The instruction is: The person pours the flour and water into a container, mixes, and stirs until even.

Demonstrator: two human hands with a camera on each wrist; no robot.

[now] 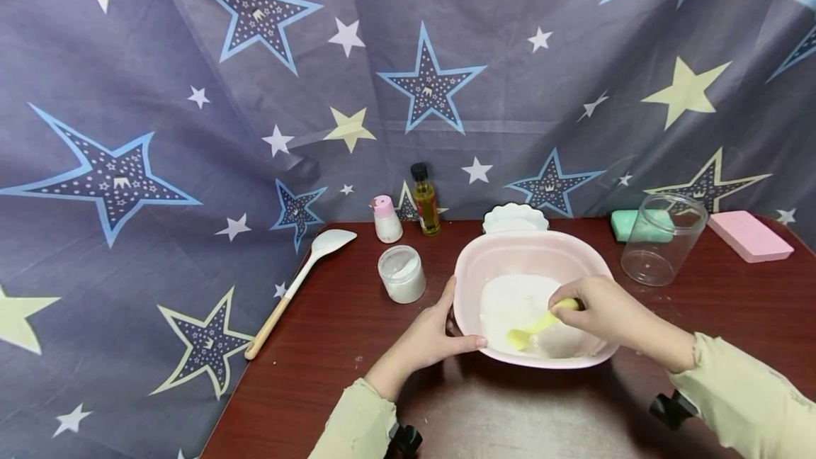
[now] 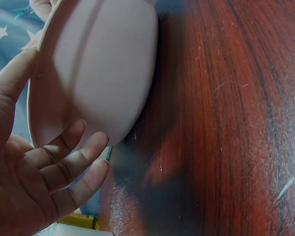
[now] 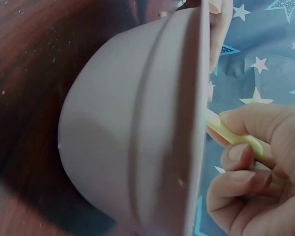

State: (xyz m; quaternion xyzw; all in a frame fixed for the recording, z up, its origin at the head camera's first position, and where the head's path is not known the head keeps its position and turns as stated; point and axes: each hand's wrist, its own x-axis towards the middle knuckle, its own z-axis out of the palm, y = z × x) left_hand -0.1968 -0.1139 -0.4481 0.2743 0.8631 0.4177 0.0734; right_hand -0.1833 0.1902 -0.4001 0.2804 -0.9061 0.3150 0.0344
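A pink plastic basin (image 1: 467, 282) stands on the table with a layer of white powder (image 1: 515, 302) inside. My left hand (image 1: 428, 335) steadies its left side, thumb on the near rim and fingers spread along the outer wall; those fingers (image 2: 71, 162) show in the left wrist view. Between thumb and fingers, my right hand (image 1: 599, 312) pinches the handle of a yellow spoon (image 1: 540, 324). The spoon's head is low in the basin, at the powder near the front wall. In the right wrist view the basin wall hides the spoon's head.
Left of the basin are an open jar of white powder (image 1: 405, 282), a pink-capped shaker (image 1: 386, 222), an oil bottle (image 1: 426, 204) and a long ladle (image 1: 299, 282). A scalloped white dish (image 1: 513, 217) lies behind. To the right stand a clear jar (image 1: 656, 253), a green sponge (image 1: 625, 225) and a pink sponge (image 1: 751, 236).
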